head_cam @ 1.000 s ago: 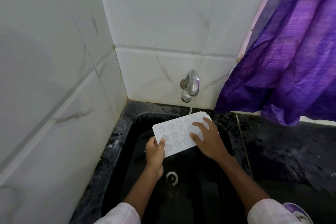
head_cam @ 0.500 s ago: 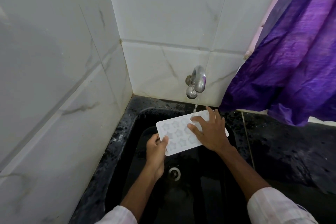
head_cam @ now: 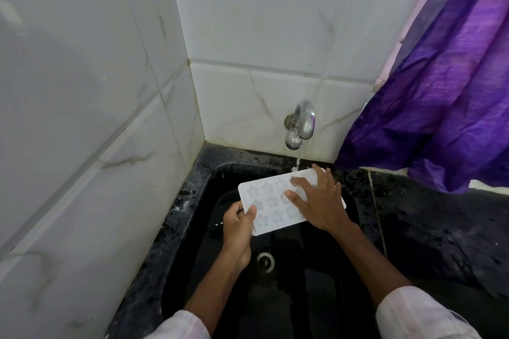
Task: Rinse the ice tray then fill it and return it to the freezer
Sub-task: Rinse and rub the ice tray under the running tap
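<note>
A white ice tray (head_cam: 271, 201) with star-shaped cells is held over the black sink (head_cam: 192, 195), under the chrome tap (head_cam: 301, 124). A thin stream of water (head_cam: 297, 164) falls onto the tray's far edge. My left hand (head_cam: 238, 224) pinches the tray's near left corner, thumb on top. My right hand (head_cam: 319, 201) lies flat on the tray's right half with spread fingers touching the cells, and it hides that part of the tray.
White marble-look tiles close the corner on the left and behind the sink. A purple curtain (head_cam: 446, 91) hangs at the right over the black speckled counter (head_cam: 429, 228). The drain (head_cam: 265, 261) lies in the sink bottom below the tray.
My right hand has slid a little further along the top of the tray toward the tap. The left hand keeps its hold on the corner.
</note>
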A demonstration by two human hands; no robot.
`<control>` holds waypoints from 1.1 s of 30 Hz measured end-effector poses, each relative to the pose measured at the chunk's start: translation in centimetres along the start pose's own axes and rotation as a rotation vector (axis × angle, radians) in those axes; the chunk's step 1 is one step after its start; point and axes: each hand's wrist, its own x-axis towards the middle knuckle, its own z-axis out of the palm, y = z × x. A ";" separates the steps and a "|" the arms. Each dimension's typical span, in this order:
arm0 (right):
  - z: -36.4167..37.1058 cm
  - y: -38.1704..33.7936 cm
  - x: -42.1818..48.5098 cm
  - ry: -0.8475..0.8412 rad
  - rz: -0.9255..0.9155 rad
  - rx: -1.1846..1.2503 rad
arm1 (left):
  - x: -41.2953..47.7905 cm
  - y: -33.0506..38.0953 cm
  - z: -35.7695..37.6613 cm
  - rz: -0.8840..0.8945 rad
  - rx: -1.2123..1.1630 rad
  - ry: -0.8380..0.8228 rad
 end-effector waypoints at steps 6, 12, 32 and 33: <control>-0.2 -0.3 -0.3 0.014 0.024 0.030 | -0.4 -0.2 0.1 0.001 0.005 0.004; -0.2 -0.5 -0.4 -0.019 0.017 0.006 | -0.7 -0.6 0.0 -0.018 -0.023 0.025; -1.4 -0.6 1.2 -0.118 0.005 0.015 | 1.5 1.1 2.0 -0.048 -0.078 0.120; -1.4 -0.7 1.2 -0.112 -0.002 0.007 | 1.6 1.1 2.0 -0.045 -0.078 0.122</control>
